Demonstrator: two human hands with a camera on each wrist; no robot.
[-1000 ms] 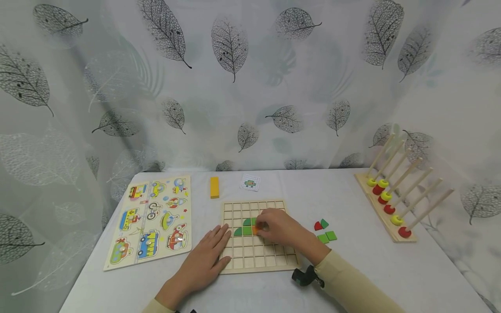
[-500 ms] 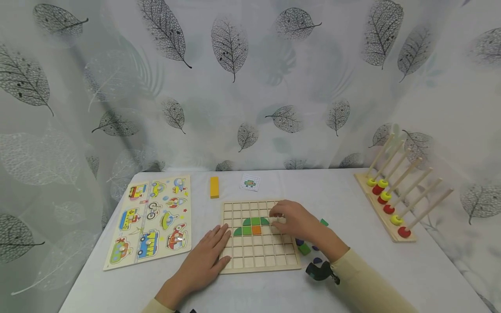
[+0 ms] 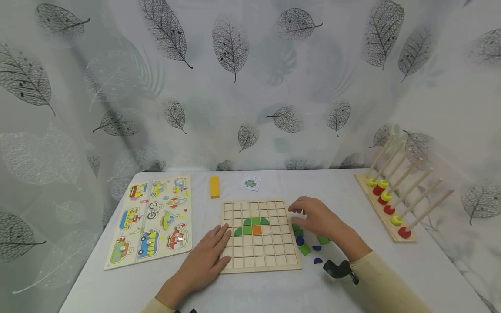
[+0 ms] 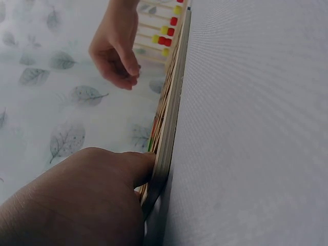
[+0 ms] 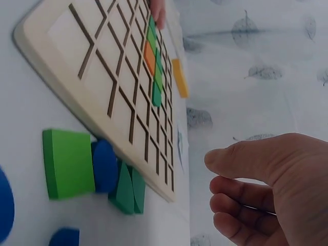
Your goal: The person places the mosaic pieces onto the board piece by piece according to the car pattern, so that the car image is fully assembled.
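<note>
A wooden grid board (image 3: 260, 271) lies flat on the white table. Green pieces (image 3: 247, 231), square and curved-edged, sit in its cells around one orange square (image 3: 256, 230). My left hand (image 3: 203, 261) rests on the board's left edge with fingers extended. Just past the right edge hovers my right hand (image 3: 322, 221), fingers loosely bent and nothing between them. Beneath and beside it are loose pieces: a green square (image 5: 69, 164), a blue disc (image 5: 104, 166), dark green curved-edged pieces (image 5: 123, 189) and blue half-discs (image 3: 317, 261). The right hand and forearm cover part of this group.
A knobbed vehicle puzzle (image 3: 150, 221) lies left of the board. Behind the board are a yellow block (image 3: 214, 188) and a small picture card (image 3: 250, 183). At the far right stands a peg rack (image 3: 385, 213) with red and yellow rings. A leaf-patterned curtain (image 3: 250, 87) hangs behind the table.
My right hand has left the orange square in its cell and moved right, off the grid to beyond the board's edge. The left hand has stayed put.
</note>
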